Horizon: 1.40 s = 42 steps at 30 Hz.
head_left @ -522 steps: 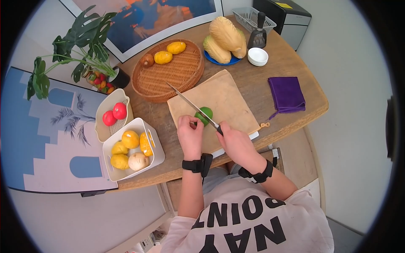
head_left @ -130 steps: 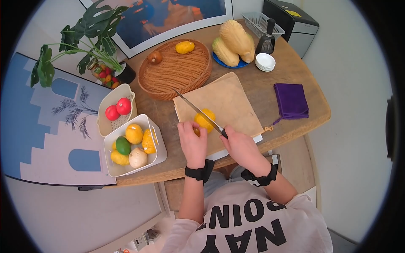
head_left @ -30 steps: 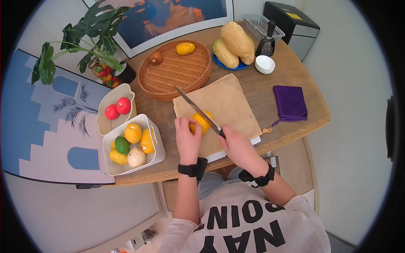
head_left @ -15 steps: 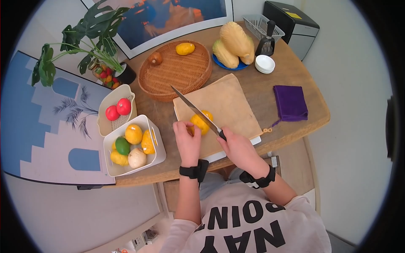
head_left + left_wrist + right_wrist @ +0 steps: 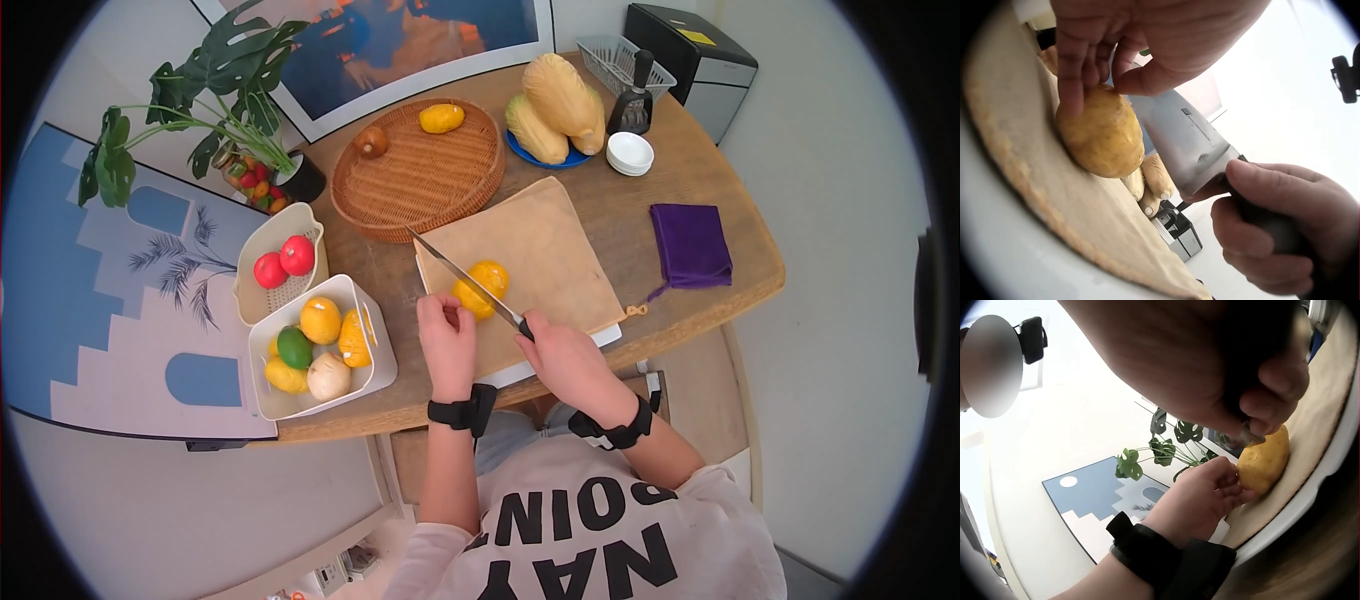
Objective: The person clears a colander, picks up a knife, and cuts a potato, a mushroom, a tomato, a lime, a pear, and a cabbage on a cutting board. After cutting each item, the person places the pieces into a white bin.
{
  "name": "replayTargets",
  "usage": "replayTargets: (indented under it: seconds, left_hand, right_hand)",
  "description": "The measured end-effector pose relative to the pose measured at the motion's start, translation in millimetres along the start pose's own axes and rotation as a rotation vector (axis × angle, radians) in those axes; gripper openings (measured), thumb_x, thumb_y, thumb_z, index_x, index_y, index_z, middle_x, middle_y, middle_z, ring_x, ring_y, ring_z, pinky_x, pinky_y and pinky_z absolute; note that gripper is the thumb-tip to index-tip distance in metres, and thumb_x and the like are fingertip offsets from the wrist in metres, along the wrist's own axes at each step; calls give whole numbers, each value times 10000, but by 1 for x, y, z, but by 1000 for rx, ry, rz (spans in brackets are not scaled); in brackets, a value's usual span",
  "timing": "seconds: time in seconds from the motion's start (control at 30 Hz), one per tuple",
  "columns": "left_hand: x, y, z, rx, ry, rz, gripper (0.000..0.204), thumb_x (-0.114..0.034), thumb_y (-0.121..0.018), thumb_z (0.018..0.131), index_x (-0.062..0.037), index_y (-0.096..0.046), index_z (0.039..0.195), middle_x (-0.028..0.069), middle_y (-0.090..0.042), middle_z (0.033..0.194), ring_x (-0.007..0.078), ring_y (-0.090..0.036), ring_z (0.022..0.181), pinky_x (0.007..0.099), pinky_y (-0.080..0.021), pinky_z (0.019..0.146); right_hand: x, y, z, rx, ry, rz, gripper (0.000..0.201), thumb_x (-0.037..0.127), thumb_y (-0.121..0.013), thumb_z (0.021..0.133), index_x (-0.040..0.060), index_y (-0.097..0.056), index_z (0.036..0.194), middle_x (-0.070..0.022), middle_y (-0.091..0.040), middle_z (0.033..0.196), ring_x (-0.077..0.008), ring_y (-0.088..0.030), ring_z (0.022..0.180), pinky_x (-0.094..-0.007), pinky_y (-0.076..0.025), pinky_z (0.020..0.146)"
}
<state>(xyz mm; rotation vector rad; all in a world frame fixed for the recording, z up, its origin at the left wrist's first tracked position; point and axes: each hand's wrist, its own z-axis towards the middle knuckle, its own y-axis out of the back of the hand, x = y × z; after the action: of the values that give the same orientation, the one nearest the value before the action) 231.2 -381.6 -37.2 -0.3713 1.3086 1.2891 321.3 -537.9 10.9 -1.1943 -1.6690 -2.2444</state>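
A yellow potato (image 5: 491, 274) lies on a brown cloth-like mat (image 5: 545, 235) over a white board (image 5: 515, 374). My left hand (image 5: 447, 345) holds it by the near-left end; in the left wrist view bent fingertips press its top, the thumb beside the blade. My right hand (image 5: 574, 368) grips the black handle of a kitchen knife (image 5: 1179, 134). Its broad blade slants across the potato in the head view, tip toward the far left. From the right wrist the potato (image 5: 1264, 464) looks whole on its visible side, the right hand covering most of the knife.
Left of the mat, a white bin (image 5: 378, 372) holds yellow produce, a green oval fruit (image 5: 295, 347) and a pale round vegetable. Behind are a wicker tray (image 5: 415, 180), cabbages (image 5: 560, 95) on a blue plate and white bowls (image 5: 630, 150). A purple cloth (image 5: 690, 245) lies right.
Seventeen seconds ago the green fruit was under the knife; it is now in the white bin, and a yellow potato has left the tray. In the last second the blade shifted slightly over the potato.
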Motion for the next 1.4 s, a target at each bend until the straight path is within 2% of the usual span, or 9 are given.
replayTargets:
  seconds: [0.1, 0.5, 0.6, 0.8, 0.9, 1.0, 1.1, 1.3, 1.4]
  left_hand:
    - [4, 0, -2, -24, -2, -1, 100, 48, -592, 859, 5, -563, 944, 81, -560, 862, 159, -579, 723, 305, -506, 671]
    - [17, -4, -3, -30, 60, -22, 150, 60, -563, 883, 0, -489, 998, 90, -560, 823, 182, -595, 682, 324, -541, 609]
    - [11, 4, -3, 49, 165, -21, 238, -6, -651, 872, 13, -505, 1059, 197, -578, 994, 326, -619, 874, 411, -510, 796]
    - [-35, 5, 1, 145, -79, 394, 546, -178, -756, 852, 19, -521, 1304, 228, -537, 1194, 397, -544, 1128, 455, -467, 950]
    - [-33, 1, 11, 228, -196, 390, 560, -130, -743, 835, -7, -532, 1339, 203, -536, 1216, 398, -533, 1159, 439, -468, 971]
    - [-28, 8, 22, 382, -275, 363, 537, -135, -742, 815, -35, -565, 1312, 174, -526, 1324, 392, -514, 1216, 436, -455, 1011]
    - [-24, 5, 20, 234, -409, 449, 466, -91, -721, 805, -35, -599, 1251, 184, -541, 1269, 403, -505, 1196, 446, -438, 1015]
    - [-42, -12, 14, 101, -228, 338, 214, -74, -708, 806, -26, -599, 984, 180, -530, 1054, 374, -516, 1014, 451, -446, 884]
    - [-33, -21, 17, 79, -249, 373, 174, -83, -709, 801, -28, -580, 905, 162, -526, 971, 365, -521, 947, 458, -448, 841]
  right_hand:
    - [5, 1, -4, -20, 11, 26, 217, 217, -571, 999, 28, -474, 1045, -217, -629, 712, -438, -638, 715, -535, -488, 615]
    - [-1, -6, -4, 19, 17, -24, 206, 217, -576, 993, 49, -498, 1085, -201, -645, 779, -428, -646, 741, -524, -496, 621]
    - [0, -2, -2, -14, 13, 13, 214, 226, -576, 990, 35, -496, 1046, -208, -649, 773, -425, -650, 730, -523, -502, 618]
    - [-13, 13, 7, -132, -153, 32, 222, 226, -585, 992, 43, -518, 1098, -249, -645, 790, -462, -635, 772, -528, -490, 642]
    - [-21, 13, 4, -154, -149, 5, 220, 225, -584, 990, 28, -510, 1056, -242, -647, 755, -455, -643, 742, -531, -496, 632]
    - [-23, 16, -3, -141, -152, 18, 225, 220, -586, 986, 14, -507, 1031, -244, -649, 740, -452, -648, 728, -536, -500, 633]
    - [-25, 15, -2, -116, -141, 10, 228, 216, -590, 983, 6, -511, 1026, -251, -652, 744, -452, -651, 736, -537, -503, 641]
    - [-22, 12, -1, -57, -122, 4, 227, 211, -583, 986, -2, -513, 1018, -254, -658, 759, -450, -655, 750, -532, -509, 650]
    - [-11, 24, -2, -68, -176, 43, 231, 218, -589, 985, 9, -508, 1039, -261, -654, 787, -458, -648, 787, -534, -501, 661]
